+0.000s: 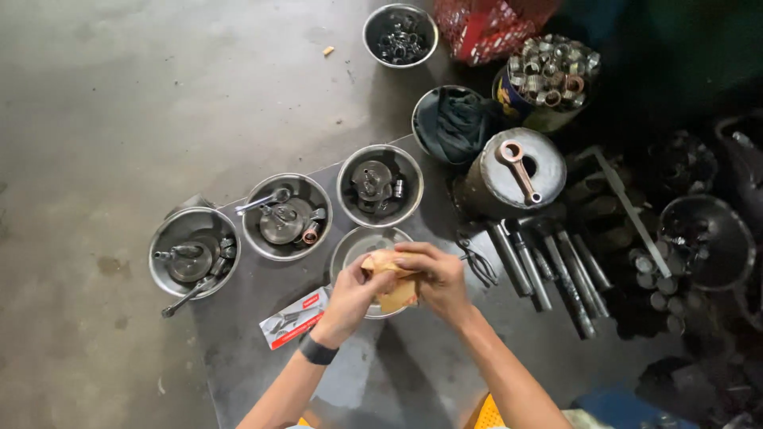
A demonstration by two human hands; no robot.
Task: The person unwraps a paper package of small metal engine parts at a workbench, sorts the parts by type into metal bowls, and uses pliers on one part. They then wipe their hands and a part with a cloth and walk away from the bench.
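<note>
A tan cloth point(395, 280) is sitting bunched between both hands, just above an empty steel bowl point(355, 243) on the dark mat point(413, 365). The left hand point(350, 298) is pinching its near edge, and the right hand point(437, 278) is curling its fingers over the top. Beside them, three bowls holding crank parts point(282, 218) are lying in a row, a small printed packet point(292, 319) is resting to the left, and long metal tools point(548, 266) are lying to the right.
</note>
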